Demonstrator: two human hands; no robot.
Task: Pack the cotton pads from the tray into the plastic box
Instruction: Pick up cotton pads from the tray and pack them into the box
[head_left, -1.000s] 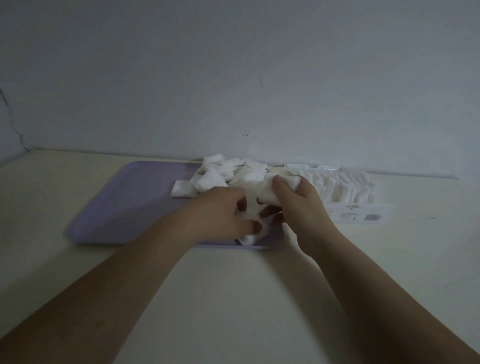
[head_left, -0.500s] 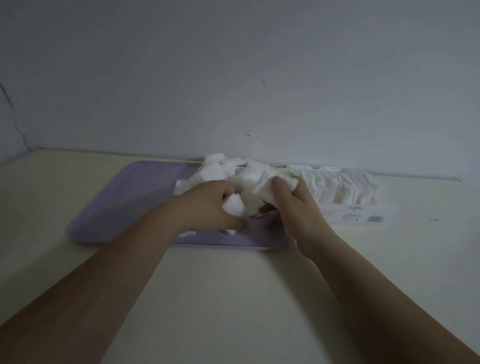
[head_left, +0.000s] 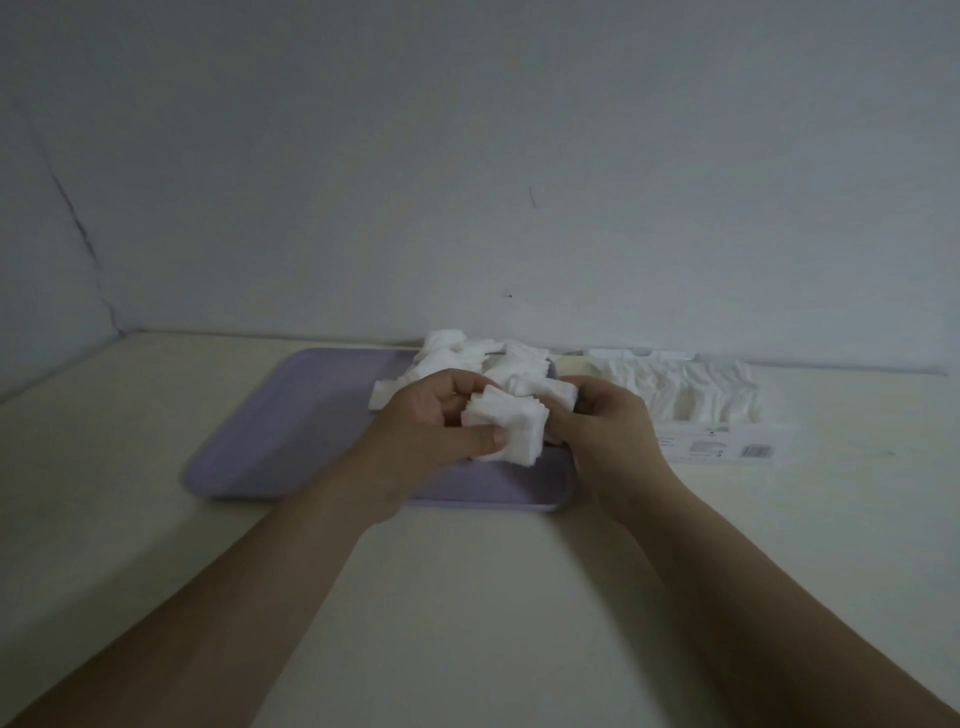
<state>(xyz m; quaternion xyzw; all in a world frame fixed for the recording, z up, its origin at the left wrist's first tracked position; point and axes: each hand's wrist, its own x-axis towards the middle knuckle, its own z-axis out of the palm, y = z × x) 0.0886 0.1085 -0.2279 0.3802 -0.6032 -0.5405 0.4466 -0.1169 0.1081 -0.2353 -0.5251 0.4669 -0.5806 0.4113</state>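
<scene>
Bench (head_left: 467, 597), pale cream, meets a plain grey wall (head_left: 467, 156). Lilac tray (head_left: 291, 426) lies on it, cotton pads (head_left: 467, 358) heaped at its far right. Beside the tray's right edge sits the plastic box (head_left: 691, 400), part-filled. Above the tray, left hand (head_left: 431, 431) and right hand (head_left: 608, 431) pinch a stack of pads (head_left: 506, 426) between them.

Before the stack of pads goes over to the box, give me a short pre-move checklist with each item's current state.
1. Stack gripped by both hands: ok, left hand pinches it, right hand steadies the far side.
2. Stack edges aligned: not ok, edges look fanned.
3. Stack lifted off the tray: ok.
4. Box open: ok, pads visible inside.
5. Room left in box: cannot tell.
6. Loose pads remain on tray: ok, more to pack.
</scene>
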